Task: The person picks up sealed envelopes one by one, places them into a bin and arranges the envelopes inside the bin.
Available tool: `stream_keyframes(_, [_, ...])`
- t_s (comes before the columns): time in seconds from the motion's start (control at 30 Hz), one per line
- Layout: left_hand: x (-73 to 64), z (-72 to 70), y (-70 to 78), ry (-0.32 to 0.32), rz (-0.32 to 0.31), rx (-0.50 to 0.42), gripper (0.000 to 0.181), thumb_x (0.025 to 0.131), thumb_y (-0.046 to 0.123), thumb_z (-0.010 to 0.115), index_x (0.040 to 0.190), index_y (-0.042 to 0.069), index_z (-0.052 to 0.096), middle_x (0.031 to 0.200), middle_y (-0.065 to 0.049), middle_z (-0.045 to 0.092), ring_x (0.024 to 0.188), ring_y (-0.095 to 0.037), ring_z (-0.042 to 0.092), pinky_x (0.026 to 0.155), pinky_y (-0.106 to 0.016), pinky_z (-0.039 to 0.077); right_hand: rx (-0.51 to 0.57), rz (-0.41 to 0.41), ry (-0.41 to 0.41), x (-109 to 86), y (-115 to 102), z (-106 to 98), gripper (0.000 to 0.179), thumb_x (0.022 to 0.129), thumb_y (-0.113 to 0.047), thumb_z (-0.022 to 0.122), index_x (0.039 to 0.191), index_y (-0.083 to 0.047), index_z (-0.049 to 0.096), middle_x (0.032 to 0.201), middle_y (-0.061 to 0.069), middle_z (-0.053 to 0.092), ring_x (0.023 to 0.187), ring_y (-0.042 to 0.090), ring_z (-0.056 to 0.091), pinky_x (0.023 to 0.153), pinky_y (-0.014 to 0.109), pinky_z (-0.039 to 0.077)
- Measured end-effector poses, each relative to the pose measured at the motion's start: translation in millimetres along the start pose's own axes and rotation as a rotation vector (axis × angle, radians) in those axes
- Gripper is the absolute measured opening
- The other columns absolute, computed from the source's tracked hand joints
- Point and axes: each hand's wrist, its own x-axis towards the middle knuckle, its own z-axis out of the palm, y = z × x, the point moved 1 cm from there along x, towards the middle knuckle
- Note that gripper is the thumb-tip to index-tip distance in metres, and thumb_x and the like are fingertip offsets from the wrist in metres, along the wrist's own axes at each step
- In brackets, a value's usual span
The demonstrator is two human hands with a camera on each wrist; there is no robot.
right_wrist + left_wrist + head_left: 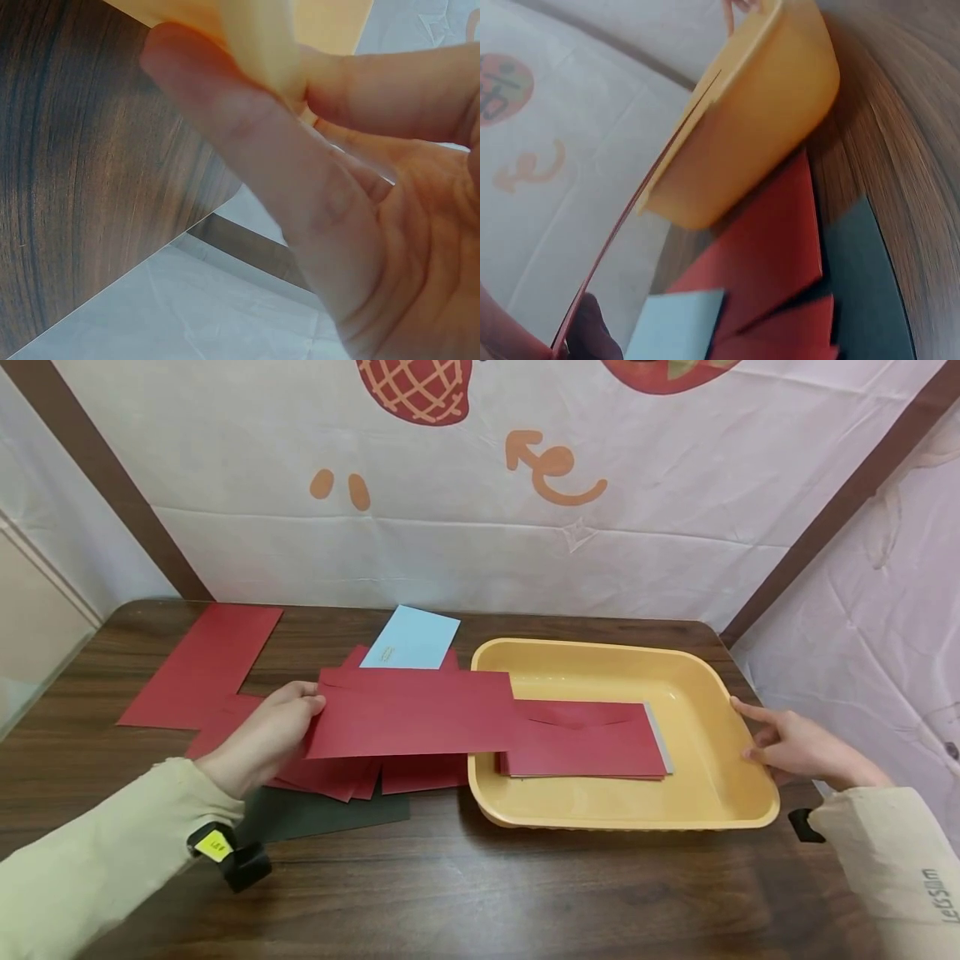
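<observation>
Pinching its left end, the left hand [264,727] holds a rectangular red paper envelope [408,714], presumably light, flexible and easily creased, best taken by an edge; it overhangs the left rim of a rounded yellow plastic tray [705,743], gripped by the right hand [801,747]. Beyond lies a rectangular pale-blue card [416,637].

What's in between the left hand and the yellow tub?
In the head view, a held red envelope stretches from the left hand until it overlaps the yellow tub. Below it, more red envelopes lie on the table.
</observation>
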Motion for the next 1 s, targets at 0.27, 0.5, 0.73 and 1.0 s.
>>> stream_keyframes(0.27, [2.6, 29.2, 27.2, -0.075, 0.117, 0.023, 0.048, 0.103, 0.016, 0.028, 0.142, -0.010, 0.015, 0.136, -0.024, 0.035, 0.122, -0.029, 0.039, 0.105, -0.043, 0.035, 0.007, 0.017, 0.003, 0.1, -0.5, -0.1, 0.080, 0.092, -0.004, 0.060, 0.149, 0.004, 0.005, 0.081, 0.010, 0.066, 0.067, 0.021, 0.069, 0.061, 0.034, 0.057])
stream_keyframes(0.5, [4.3, 48.8, 42.7, -0.149, 0.173, 0.053, 0.041, 0.103, 0.013, 0.034, 0.137, -0.007, 0.023, 0.124, -0.019, 0.050, 0.101, -0.014, 0.056, 0.096, -0.035, 0.044, -0.009, -0.007, 0.008, 0.9, -1.9, -0.8, 0.080, 0.091, -0.004, 0.060, 0.149, 0.005, 0.006, 0.080, 0.010, 0.066, 0.068, 0.019, 0.069, 0.061, 0.032, 0.057])
stream_keyframes(0.73, [10.6, 67.3, 53.6, -0.166, 0.178, 0.087, 0.038, 0.101, 0.011, 0.042, 0.133, -0.006, 0.030, 0.122, -0.021, 0.056, 0.091, -0.016, 0.062, 0.084, -0.031, 0.046, -0.019, 0.004, 0.008, 1.3, -2.3, -2.5, 0.080, 0.092, -0.004, 0.060, 0.149, 0.005, 0.006, 0.079, 0.009, 0.066, 0.068, 0.019, 0.069, 0.062, 0.032, 0.057])
stream_keyframes(1.0, [26.0, 93.9, 60.9, -0.202, 0.144, 0.064, 0.041, 0.100, 0.010, 0.044, 0.135, -0.005, 0.028, 0.131, -0.023, 0.052, 0.106, -0.029, 0.060, 0.101, -0.041, 0.042, -0.003, 0.005, 0.001, 0.7, -0.8, -0.6, 0.080, 0.092, -0.004, 0.060, 0.149, 0.005, 0.005, 0.079, 0.009, 0.066, 0.068, 0.020, 0.069, 0.062, 0.033, 0.057])
